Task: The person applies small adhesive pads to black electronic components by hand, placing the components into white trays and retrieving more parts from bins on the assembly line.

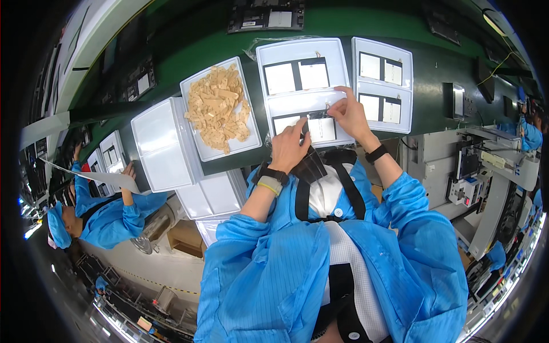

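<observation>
Straight ahead of me stands a white two-compartment tray holding flat white-and-black battery packs. In its near compartment lies a battery pack with a small cable at its far edge. My left hand is closed at the middle of this pack, thumb and fingers at its dark strip. My right hand pinches by the cable at the pack's far right corner; the fingertips cover whatever lies between them. Another battery pack sits in the far compartment.
To the right, a second white tray carries similar packs. On the left a tray is heaped with tan flat pieces, beside stacked white trays. Dark panels lie across the green table. A co-worker in blue works at far left.
</observation>
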Demonstrator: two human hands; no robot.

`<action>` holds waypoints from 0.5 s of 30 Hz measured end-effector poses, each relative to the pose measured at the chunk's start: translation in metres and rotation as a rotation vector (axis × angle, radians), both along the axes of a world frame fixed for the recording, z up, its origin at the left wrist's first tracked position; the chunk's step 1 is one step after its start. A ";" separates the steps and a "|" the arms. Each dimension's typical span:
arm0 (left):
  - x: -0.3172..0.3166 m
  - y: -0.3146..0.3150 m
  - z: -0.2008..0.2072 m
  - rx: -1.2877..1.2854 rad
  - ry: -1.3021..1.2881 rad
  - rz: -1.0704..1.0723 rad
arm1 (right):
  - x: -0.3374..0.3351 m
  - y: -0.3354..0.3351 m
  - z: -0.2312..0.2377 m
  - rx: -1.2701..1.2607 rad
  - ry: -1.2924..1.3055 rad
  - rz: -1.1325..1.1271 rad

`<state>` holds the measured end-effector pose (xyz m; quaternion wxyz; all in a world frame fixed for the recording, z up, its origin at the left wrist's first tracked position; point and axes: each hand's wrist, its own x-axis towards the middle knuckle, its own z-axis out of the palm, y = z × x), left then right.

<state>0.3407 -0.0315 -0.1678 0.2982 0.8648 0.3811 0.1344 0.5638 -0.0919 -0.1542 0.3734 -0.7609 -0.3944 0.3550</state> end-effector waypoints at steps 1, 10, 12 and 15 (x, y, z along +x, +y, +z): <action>0.000 0.000 0.000 0.026 -0.004 -0.029 | 0.000 0.000 0.001 -0.001 0.001 -0.005; 0.003 -0.001 -0.008 0.170 0.049 -0.141 | 0.000 0.002 0.000 0.001 0.000 -0.005; 0.004 -0.002 -0.007 0.170 0.064 -0.135 | 0.001 0.002 0.002 0.003 -0.005 0.001; 0.004 -0.002 -0.005 0.170 0.085 -0.129 | -0.001 0.002 0.002 0.023 -0.038 -0.005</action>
